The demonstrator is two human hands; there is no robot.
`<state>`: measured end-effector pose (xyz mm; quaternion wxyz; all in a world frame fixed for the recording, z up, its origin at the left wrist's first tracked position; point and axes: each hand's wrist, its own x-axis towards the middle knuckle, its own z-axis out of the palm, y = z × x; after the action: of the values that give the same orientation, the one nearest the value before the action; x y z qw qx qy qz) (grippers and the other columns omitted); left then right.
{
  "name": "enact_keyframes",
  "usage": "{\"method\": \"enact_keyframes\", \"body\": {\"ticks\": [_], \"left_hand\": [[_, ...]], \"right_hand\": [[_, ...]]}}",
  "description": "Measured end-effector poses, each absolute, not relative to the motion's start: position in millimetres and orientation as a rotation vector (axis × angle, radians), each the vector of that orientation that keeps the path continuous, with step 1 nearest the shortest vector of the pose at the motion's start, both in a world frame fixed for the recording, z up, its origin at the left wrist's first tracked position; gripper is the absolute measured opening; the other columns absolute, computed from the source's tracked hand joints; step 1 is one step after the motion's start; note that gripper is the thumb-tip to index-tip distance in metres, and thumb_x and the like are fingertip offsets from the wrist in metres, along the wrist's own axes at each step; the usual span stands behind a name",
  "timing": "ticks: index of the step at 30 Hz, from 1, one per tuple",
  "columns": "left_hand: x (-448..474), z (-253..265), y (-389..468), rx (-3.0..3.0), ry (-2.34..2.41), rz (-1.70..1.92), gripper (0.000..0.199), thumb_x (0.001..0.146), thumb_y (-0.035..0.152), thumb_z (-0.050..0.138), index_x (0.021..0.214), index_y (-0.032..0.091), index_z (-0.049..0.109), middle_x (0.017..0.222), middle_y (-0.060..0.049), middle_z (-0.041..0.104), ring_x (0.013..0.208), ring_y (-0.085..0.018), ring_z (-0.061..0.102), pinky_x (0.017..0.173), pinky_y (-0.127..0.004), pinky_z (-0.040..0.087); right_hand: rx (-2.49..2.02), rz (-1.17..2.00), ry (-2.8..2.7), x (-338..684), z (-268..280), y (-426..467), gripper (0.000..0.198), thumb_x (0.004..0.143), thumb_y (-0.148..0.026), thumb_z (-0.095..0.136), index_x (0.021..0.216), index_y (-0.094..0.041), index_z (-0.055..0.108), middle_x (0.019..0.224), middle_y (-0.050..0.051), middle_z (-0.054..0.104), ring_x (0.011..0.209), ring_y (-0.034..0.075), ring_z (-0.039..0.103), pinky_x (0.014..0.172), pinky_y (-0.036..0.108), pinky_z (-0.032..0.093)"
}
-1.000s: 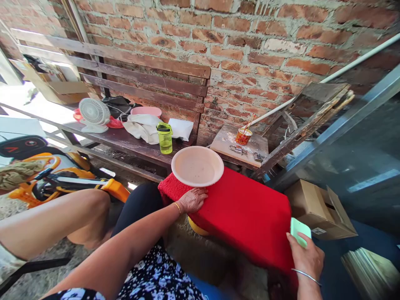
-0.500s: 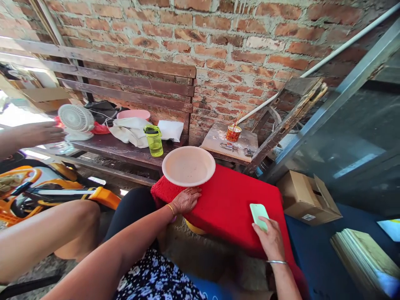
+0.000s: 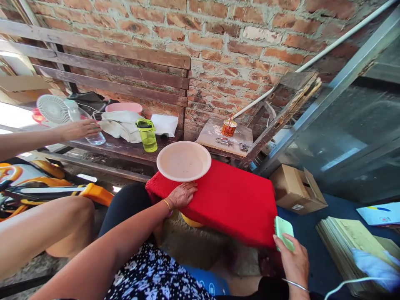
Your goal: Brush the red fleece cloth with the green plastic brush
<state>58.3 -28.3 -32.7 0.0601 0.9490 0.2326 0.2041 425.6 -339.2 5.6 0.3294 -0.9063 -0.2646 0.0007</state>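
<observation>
My left hand [image 3: 183,195] lies flat on the red cloth [image 3: 234,196], fingers stretched out just below the rim of a pale pink basin [image 3: 184,162]. The basin stands at the cloth's far left corner; a few dark specks show inside it. Over the cloth's right edge my right hand [image 3: 293,252] is closed around a mint-green scrub brush [image 3: 285,231]. Its smooth back faces up, and short bristles show along the left side.
At left another person's hand [image 3: 79,128] is at a clear plastic bottle [image 3: 95,137]. A yellow-green water bottle [image 3: 147,135], white cloth [image 3: 121,125] and fan [image 3: 53,109] sit on the bench. A carton [image 3: 296,189] and stacked papers [image 3: 346,241] lie at right.
My right hand has carried the brush rightward, from above the red cloth to its edge. The other person's hand has moved right, to the clear bottle. My left hand stays on the cloth.
</observation>
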Motion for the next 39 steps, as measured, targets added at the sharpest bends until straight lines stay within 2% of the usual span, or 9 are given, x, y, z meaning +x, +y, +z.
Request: {"method": "enact_keyframes", "body": {"ticks": [3,6,14,19,24,27,32,35,39], "left_hand": [[58,-33,-28,2.88,0.698,0.633,0.033,0.089,0.013,0.049,0.117,0.017,0.065,0.131,-0.011,0.062,0.127,-0.023,0.054,0.112,-0.041,0.042],[57,-33,-27,2.889,0.698,0.637,0.032,0.089,0.013,0.048,0.117,0.017,0.065,0.131,-0.012,0.062,0.126,-0.023,0.054,0.111,-0.041,0.042],[58,-27,-29,2.885,0.683,0.632,0.032,0.089,0.013,0.048,0.116,0.017,0.065,0.13,-0.011,0.063,0.126,-0.022,0.054,0.111,-0.04,0.042],[58,-24,-30,2.878,0.684,0.609,0.034,0.09,0.013,0.047,0.118,0.018,0.065,0.13,-0.01,0.063,0.127,-0.022,0.054,0.112,-0.04,0.041],[57,-24,-30,2.883,0.687,0.623,0.034,0.09,0.013,0.046,0.118,0.018,0.065,0.13,-0.01,0.063,0.126,-0.022,0.055,0.11,-0.04,0.043],[57,-25,-30,2.887,0.672,0.636,0.034,0.09,0.013,0.046,0.117,0.017,0.065,0.129,-0.011,0.063,0.125,-0.022,0.055,0.11,-0.04,0.043],[58,-26,-29,2.867,0.677,0.645,0.034,0.089,0.013,0.048,0.117,0.018,0.065,0.129,-0.011,0.063,0.125,-0.022,0.055,0.111,-0.04,0.042],[58,-27,-29,2.857,0.683,0.644,0.034,0.089,0.013,0.048,0.118,0.018,0.065,0.129,-0.01,0.063,0.125,-0.022,0.055,0.112,-0.041,0.041],[57,-27,-29,2.878,0.684,0.64,0.034,0.089,0.013,0.048,0.117,0.017,0.065,0.129,-0.011,0.063,0.125,-0.022,0.055,0.111,-0.039,0.042]], "right_hand": [[-2.229,-0.055,-0.939,408,4,-321,0.057,0.067,-0.069,0.056,0.09,-0.019,0.073,0.096,0.013,0.063,0.1,0.032,0.057,0.093,0.048,0.046],[-2.209,-0.018,-1.008,412,2,-320,0.054,0.069,-0.069,0.055,0.087,-0.02,0.072,0.095,0.012,0.063,0.098,0.031,0.057,0.093,0.046,0.046],[-2.482,-0.016,-0.421,452,10,-367,0.055,0.063,-0.066,0.059,0.093,-0.022,0.072,0.08,0.01,0.058,0.088,0.036,0.058,0.079,0.052,0.049],[-2.159,-0.042,-0.981,406,17,-336,0.053,0.068,-0.07,0.059,0.087,-0.022,0.07,0.093,0.008,0.058,0.096,0.029,0.058,0.092,0.046,0.047],[-2.034,0.066,-1.307,373,6,-314,0.04,0.075,-0.062,0.059,0.09,-0.026,0.068,0.102,0.006,0.055,0.095,0.024,0.06,0.091,0.041,0.049],[-2.186,-0.021,-1.18,395,2,-331,0.042,0.074,-0.063,0.055,0.088,-0.026,0.069,0.099,0.008,0.055,0.097,0.028,0.058,0.093,0.046,0.047],[-2.466,-0.117,-0.614,445,10,-367,0.042,0.066,-0.067,0.054,0.079,-0.029,0.064,0.074,0.012,0.056,0.1,0.041,0.054,0.085,0.057,0.048],[-2.353,-0.109,-0.707,435,16,-357,0.04,0.068,-0.067,0.055,0.081,-0.03,0.064,0.082,0.012,0.059,0.101,0.039,0.055,0.088,0.055,0.047],[-2.107,0.011,-1.159,386,15,-317,0.039,0.071,-0.061,0.06,0.087,-0.026,0.068,0.099,0.009,0.057,0.098,0.029,0.059,0.093,0.046,0.048]]}}
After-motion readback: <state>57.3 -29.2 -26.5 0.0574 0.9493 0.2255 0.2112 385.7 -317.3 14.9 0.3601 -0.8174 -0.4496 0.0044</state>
